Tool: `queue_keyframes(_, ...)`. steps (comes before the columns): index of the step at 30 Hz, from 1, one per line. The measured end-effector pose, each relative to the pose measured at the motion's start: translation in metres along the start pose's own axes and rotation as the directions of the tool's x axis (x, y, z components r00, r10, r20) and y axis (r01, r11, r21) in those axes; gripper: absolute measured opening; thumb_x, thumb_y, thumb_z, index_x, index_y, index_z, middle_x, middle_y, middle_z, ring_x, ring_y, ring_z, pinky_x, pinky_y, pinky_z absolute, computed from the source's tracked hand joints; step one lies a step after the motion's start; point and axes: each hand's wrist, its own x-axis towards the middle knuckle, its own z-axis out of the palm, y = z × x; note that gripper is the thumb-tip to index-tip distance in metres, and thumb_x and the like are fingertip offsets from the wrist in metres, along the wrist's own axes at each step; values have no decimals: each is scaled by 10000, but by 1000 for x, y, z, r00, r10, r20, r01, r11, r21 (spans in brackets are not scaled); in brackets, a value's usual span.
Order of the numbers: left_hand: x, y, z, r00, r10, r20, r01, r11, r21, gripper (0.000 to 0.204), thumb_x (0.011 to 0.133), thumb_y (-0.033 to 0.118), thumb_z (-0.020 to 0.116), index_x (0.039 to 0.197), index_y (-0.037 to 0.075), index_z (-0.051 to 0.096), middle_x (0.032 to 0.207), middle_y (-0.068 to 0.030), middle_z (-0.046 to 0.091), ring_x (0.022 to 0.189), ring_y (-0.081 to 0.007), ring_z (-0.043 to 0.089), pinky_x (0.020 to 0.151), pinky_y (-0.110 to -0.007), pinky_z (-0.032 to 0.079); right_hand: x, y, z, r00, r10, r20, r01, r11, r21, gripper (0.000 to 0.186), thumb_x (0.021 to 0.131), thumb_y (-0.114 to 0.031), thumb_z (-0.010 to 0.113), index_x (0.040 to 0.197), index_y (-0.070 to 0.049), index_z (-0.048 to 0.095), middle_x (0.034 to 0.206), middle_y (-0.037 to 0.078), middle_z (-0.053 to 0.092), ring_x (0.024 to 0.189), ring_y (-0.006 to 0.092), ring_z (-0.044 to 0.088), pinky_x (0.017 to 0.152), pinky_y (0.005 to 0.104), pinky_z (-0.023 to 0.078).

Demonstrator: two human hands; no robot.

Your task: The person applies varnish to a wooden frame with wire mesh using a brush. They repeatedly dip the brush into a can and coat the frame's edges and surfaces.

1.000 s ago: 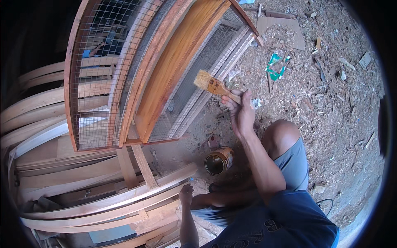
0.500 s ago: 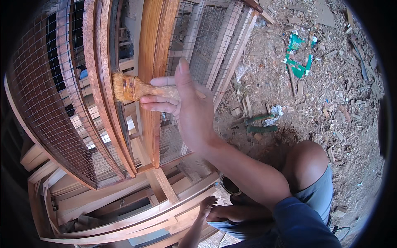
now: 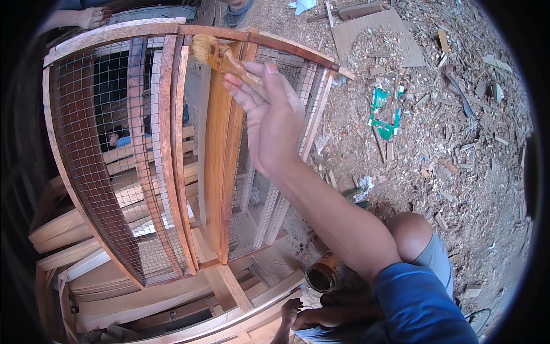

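My right hand [image 3: 272, 114] is closed around the wooden handle of a paintbrush [image 3: 220, 59]. Its pale bristles, stained amber, point up and left, close to the far rail of a wooden frame [image 3: 215, 143] with wire mesh panels. The frame's central board looks glossy orange-brown, while other rails are paler. Low in the picture, my left hand [image 3: 291, 309] rests by my knee with its fingers loosely apart, holding nothing that I can see. A round tin [image 3: 322, 276] with a dark inside stands beside my leg, partly behind my right forearm.
Beneath the frame lie stacked timber pieces [image 3: 132, 292]. Another person's hand [image 3: 94, 17] rests at the far left corner. To the right, wood chips and scraps cover the ground, with a torn green carton [image 3: 385, 114], a thin board [image 3: 401, 40] and a green-handled tool [image 3: 352, 192].
My right hand has carried the brush away from me, up to the frame's far rail. My view has shifted, bringing the far rail, another person's hand and more of the tin into sight.
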Motion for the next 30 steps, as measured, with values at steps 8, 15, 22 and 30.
queue_keyframes(8, -14, 11, 1, 997, -25, -71, 35, 989, 145, 263, 1001, 185, 604, 1139, -32, 659, 987, -153, 741, 852, -230, 749, 716, -337, 626, -21, 20, -33, 994, 36, 103, -38, 999, 9, 332, 1009, -144, 506, 1162, 136, 596, 1210, 258, 629, 995, 334, 690, 937, 471, 552)
queue_keyframes(15, -6, 7, 1, 997, 58, -49, -55, 997, 54, 235, 1000, 173, 616, 1116, -18, 688, 990, -129, 743, 858, -205, 742, 694, -311, 615, -33, 51, -37, 997, 35, 75, -38, 998, 51, 362, 1014, -176, 473, 1129, 138, 612, 1157, 252, 641, 927, 318, 696, 930, 447, 551)
queue_keyframes(22, -8, 16, 11, 996, 32, -79, -16, 981, 195, 195, 970, 95, 631, 1105, -37, 680, 993, -143, 742, 837, -206, 744, 688, -310, 610, -149, 96, -85, 971, 198, 136, -166, 963, -214, 326, 1057, -134, 463, 1136, 128, 640, 1188, 248, 644, 1000, 291, 707, 938, 414, 558)
queue_keyframes(30, -3, 6, 18, 997, -32, -63, 44, 980, 196, 228, 971, 155, 649, 1116, -18, 680, 959, -121, 754, 819, -191, 740, 692, -300, 597, -169, 69, -122, 864, 478, 156, -428, 862, -272, 289, 1043, -108, 506, 1126, 120, 664, 1098, 212, 693, 979, 243, 705, 892, 345, 569)
